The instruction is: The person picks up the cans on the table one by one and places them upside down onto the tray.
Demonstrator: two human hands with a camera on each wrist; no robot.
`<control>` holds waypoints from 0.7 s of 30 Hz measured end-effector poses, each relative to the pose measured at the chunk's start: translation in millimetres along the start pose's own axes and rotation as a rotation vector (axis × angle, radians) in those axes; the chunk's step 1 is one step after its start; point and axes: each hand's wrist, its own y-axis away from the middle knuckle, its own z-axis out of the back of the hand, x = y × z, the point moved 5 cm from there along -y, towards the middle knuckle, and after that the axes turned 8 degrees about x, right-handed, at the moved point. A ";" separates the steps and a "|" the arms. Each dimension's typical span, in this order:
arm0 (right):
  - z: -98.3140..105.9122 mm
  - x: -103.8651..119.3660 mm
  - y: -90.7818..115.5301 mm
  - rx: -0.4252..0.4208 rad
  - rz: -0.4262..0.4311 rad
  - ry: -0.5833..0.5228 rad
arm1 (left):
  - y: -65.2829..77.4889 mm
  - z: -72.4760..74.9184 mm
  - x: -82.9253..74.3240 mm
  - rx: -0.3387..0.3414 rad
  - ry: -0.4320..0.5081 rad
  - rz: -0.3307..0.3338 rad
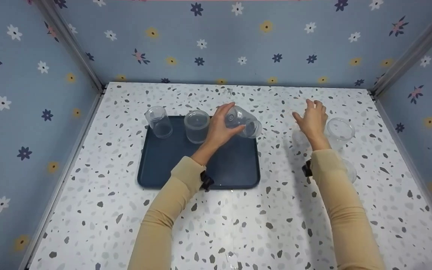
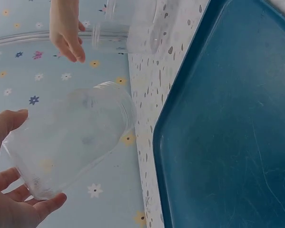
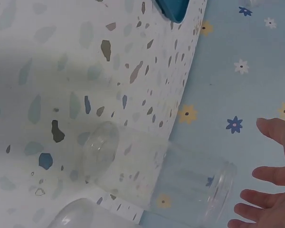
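A broad white table (image 1: 246, 225), patterned with scattered grey chips, is seen across the scene. A dark blue rectangular tray (image 1: 163, 161) with rounded corners and a raised rim is laid flat on its far half, left of the middle. Well apart from the tray, on the right, a clear, colourless cylindrical jar (image 1: 340, 130) is stood upright. Just left of it a second clear jar (image 1: 299, 138) is placed; nearer, a third clear jar (image 1: 351, 171) is partly hidden from view.

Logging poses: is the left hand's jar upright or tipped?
Tipped: left wrist view shows the clear jar slanting in the left hand, rim angled down toward the table.
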 end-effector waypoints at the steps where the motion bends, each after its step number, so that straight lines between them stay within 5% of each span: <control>1: -0.7 -2.8 -0.6 0.011 -0.014 0.019 | -0.5 -0.4 0.2 0.004 -0.009 0.000; 12: -1.8 -17.4 -6.7 0.171 -0.146 0.097 | -9.0 -5.3 4.5 0.081 -0.068 0.038; 21: -1.1 -16.1 -8.4 0.204 -0.143 0.123 | -13.9 -7.0 5.7 0.122 -0.107 0.057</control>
